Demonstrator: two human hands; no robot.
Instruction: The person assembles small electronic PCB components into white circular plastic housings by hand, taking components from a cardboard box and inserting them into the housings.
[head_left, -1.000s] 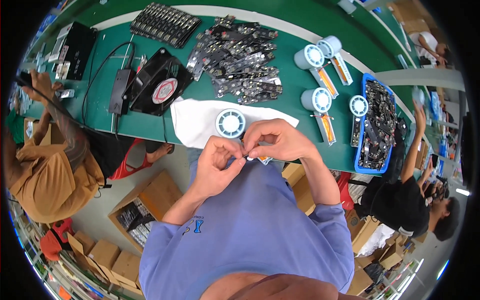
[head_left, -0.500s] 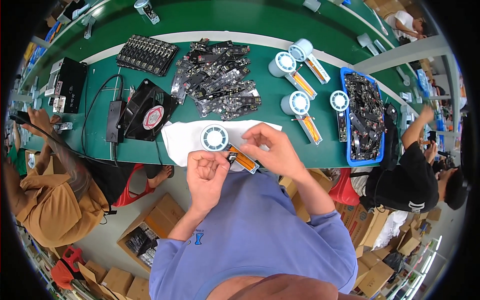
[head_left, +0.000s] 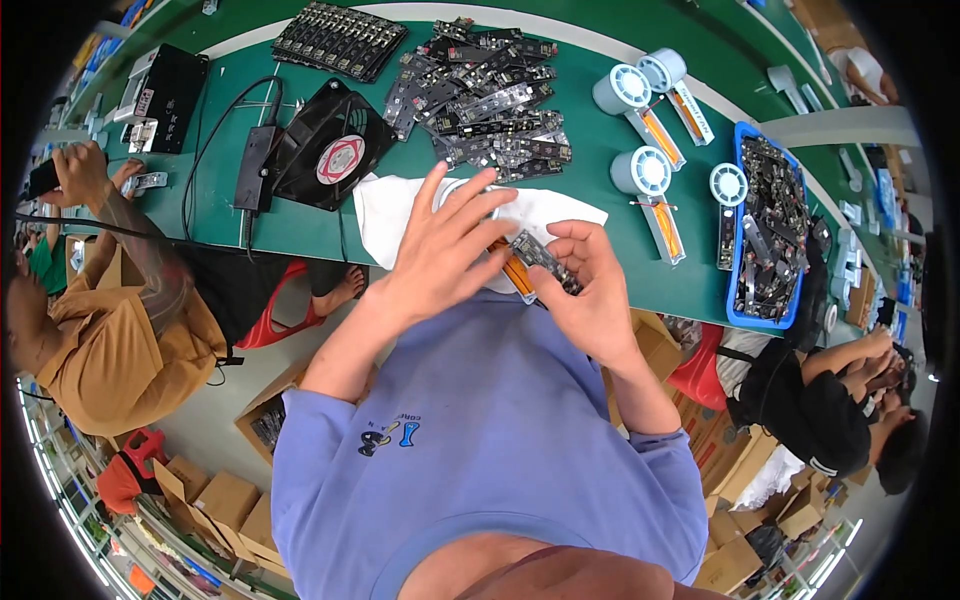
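Observation:
A narrow black circuit board (head_left: 541, 258) is pinched between the thumb and fingers of my right hand (head_left: 590, 300). Directly beside it lies a handheld fan body with an orange part (head_left: 517, 276) showing in its uncovered handle. My left hand (head_left: 435, 250) is stretched across the fan's round head with its fingers spread, hiding most of that head. Whether the left fingertips press on the fan cannot be made out. Beneath both hands a white cloth (head_left: 385, 215) covers the front of the green table (head_left: 420, 190).
Several pale blue handheld fans (head_left: 642, 172) stand right of the cloth, beside a blue bin (head_left: 740, 290) of boards. Loose boards (head_left: 490, 100) are heaped behind, near stacked board panels (head_left: 338, 42). A black square fan (head_left: 330, 145) sits left. Co-workers sit on both sides.
My left hand has opened and swung up over the fan head. My right hand, empty before, now grips the circuit board beside the handle. The whole view has shifted.

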